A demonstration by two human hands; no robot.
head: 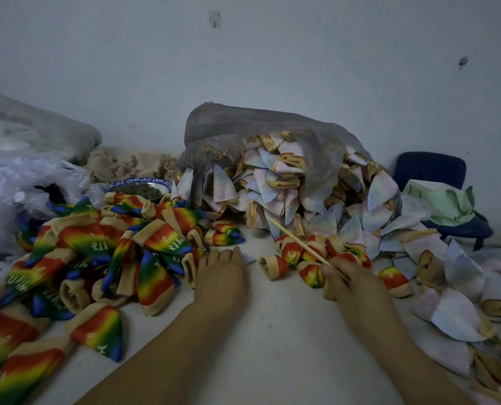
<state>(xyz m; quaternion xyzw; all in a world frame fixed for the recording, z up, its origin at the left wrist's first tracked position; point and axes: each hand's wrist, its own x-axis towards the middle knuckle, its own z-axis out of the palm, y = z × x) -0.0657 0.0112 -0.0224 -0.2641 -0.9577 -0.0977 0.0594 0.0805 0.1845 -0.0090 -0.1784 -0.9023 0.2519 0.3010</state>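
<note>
Right now the left hand [220,270] lies flat near the middle of the white surface [272,331]. Its grip is open, with straight fingers. The fingertips touch the edge of the big pile of rainbow-striped cloth socks with tan cuffs [97,244], which fills the left side of the surface.

Just to the right, the right hand [348,279] has its grip closed around a thin pale wooden stick [296,241]. The stick points up and left, toward the back edge. A tan sock cuff [329,287] peeks out under the thumb. Small bunched-up rainbow socks [287,255] sit just beside this hand.

At the back edge, a grey see-through plastic bag [272,133] leans by the wall. Pale pink-and-blue socks [272,176] spill out of it, down the right side. A blue-rimmed round plate [155,181] of brown bits sits behind the rainbow pile. A dark blue chair [430,168] stands at the right edge.
</note>
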